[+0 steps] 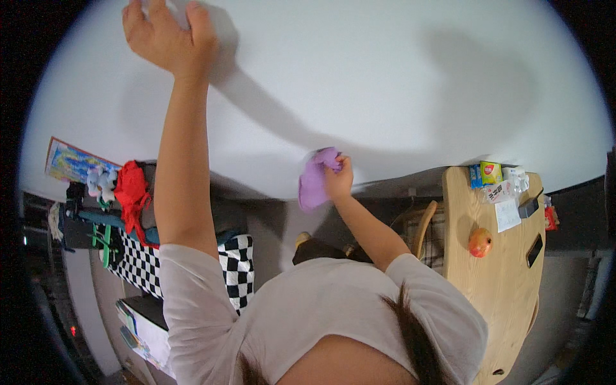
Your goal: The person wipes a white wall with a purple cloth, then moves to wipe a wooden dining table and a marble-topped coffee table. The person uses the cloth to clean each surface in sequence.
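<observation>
My right hand [340, 178] grips a bunched purple cloth [314, 185], held low in front of me by the white wall [346, 86]. Part of the cloth hangs loose to the left of the fingers. My left hand [168, 41] is raised high at the upper left, fingers apart, with nothing visible in it. It is close to the wall and casts a shadow there. Some fingertips are cut off by the frame's top edge, and whether the palm touches the wall I cannot tell.
At right, a wooden table [474, 298] bears a pomegranate [480, 242], a phone [534, 250], paper [508, 215] and packets [490, 172]. A chair [425, 226] stands beside it. At left are a checkered cover [236, 269], red cloth [131, 195], plush toy [101, 182] and a picture [77, 161].
</observation>
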A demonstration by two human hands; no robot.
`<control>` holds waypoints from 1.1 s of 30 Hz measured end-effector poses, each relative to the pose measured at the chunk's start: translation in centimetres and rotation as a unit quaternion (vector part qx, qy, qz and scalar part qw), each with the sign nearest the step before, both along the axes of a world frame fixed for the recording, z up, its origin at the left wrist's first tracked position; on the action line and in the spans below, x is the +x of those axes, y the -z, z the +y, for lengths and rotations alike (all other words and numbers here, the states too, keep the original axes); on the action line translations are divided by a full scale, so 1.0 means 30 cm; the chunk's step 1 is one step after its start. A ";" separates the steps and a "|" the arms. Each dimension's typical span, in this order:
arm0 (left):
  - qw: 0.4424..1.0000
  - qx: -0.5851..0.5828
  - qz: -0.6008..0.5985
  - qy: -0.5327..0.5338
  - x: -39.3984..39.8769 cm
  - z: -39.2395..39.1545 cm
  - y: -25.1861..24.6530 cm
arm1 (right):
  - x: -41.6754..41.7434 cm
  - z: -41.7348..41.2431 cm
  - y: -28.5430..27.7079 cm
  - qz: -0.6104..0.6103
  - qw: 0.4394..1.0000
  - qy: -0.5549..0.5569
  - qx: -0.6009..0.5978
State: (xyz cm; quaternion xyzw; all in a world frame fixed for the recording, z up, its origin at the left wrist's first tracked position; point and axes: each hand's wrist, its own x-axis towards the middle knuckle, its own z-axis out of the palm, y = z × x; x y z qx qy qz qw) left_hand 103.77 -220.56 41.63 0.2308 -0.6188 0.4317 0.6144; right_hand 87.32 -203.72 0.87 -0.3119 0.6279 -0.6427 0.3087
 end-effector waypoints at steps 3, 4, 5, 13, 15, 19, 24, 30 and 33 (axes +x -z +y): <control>1.000 0.006 0.005 -0.016 -0.008 0.022 0.004 | -0.077 0.007 -0.025 -0.046 0.996 0.025 -0.073; 0.999 0.008 0.024 -0.038 -0.028 0.028 0.015 | -0.111 0.014 -0.042 -0.028 0.996 0.037 -0.073; 0.997 0.009 0.041 -0.061 -0.038 0.040 0.024 | -0.150 0.022 -0.061 -0.016 0.996 0.050 -0.072; 0.997 0.031 0.058 -0.026 -0.060 0.085 0.011 | -0.342 0.073 -0.185 -0.008 0.982 0.133 -0.132; 0.998 0.023 0.055 -0.020 -0.061 0.083 0.012 | -0.340 0.072 -0.187 -0.013 0.982 0.126 -0.143; 0.998 0.004 0.051 -0.029 -0.052 0.059 0.007 | -0.259 0.058 -0.163 0.041 0.989 0.078 -0.118; 0.998 -0.031 0.044 -0.027 -0.041 0.037 0.005 | -0.116 0.027 -0.096 0.096 0.994 0.016 -0.038; 0.998 -0.043 0.034 -0.011 -0.035 0.028 0.007 | 0.043 -0.036 0.016 0.159 0.984 -0.061 0.062; 0.998 -0.049 0.036 -0.022 -0.034 0.030 0.004 | 0.118 -0.069 0.073 0.165 0.978 -0.089 0.085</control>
